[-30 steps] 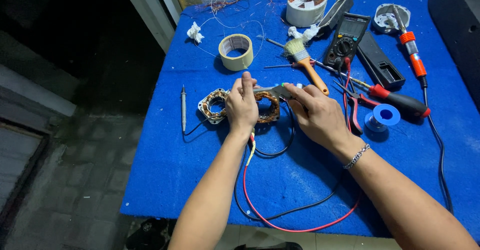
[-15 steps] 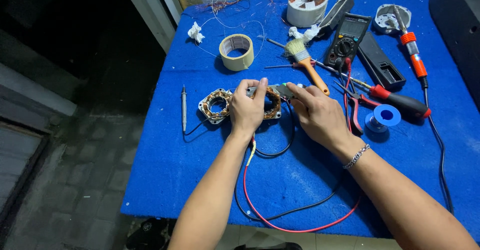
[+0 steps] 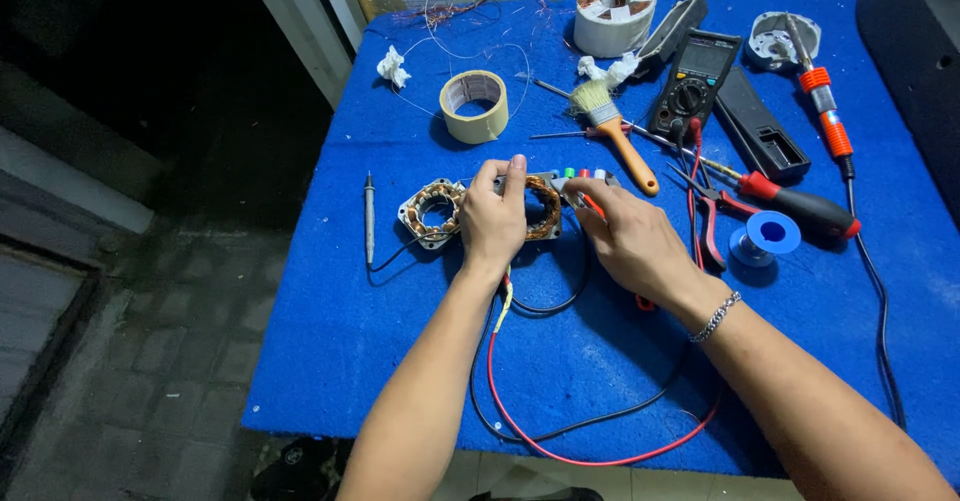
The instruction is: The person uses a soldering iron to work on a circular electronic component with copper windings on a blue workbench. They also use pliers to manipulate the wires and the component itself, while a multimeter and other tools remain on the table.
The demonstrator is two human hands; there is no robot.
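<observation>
A: Stator, copper-wound, lies flat on the blue desk near its middle, just right of a second stator. Left hand rests on top of it, fingers curled over the far rim, closed in a light grip, pinning it down.

B: Right hand?

A: Fingers pinched shut on a small connector w/ coloured terminals at the stator's right edge; exact grip partly hidden by the knuckles.

B: How to do it well, in your judgement?

A: Keep the left hand pressing straight down so the windings don't shift; work the terminals w/ fingertips only, no pull on the thin copper. Keep the red lead and black lead slack, clear of the wrist.

B: Smaller items nearby?

A: Multimeter, tape roll, brush, solder spool, probe; all apart from both hands.
</observation>
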